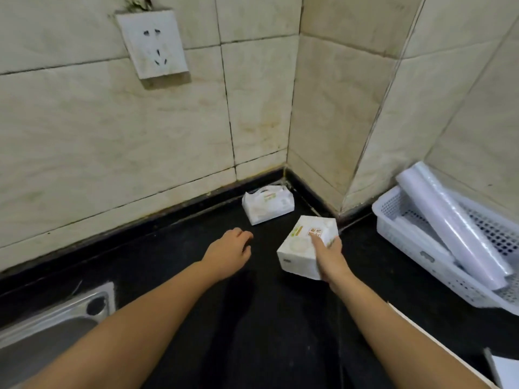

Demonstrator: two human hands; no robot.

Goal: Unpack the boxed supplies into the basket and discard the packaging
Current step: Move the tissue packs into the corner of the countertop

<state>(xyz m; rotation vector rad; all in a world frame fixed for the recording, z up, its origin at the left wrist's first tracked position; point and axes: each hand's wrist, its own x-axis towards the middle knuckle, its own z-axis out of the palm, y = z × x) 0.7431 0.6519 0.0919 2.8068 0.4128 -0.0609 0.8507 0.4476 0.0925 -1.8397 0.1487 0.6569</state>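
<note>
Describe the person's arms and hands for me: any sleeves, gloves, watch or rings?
Both forearms are bare as far back as the head view shows, with no sleeve in sight. The left hand and right hand wear no gloves. No watch, bracelet or band shows at either wrist, and no ring is visible on the fingers that can be seen, though some fingers are partly hidden.

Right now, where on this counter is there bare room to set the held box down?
The widest bare patch of black counter lies between the two forearms, bordered by the sink on the left. Another runs along the wall left of the left hand. Crowded: the basket, filled with rolls, and the corner holding the tissue pack.
</note>
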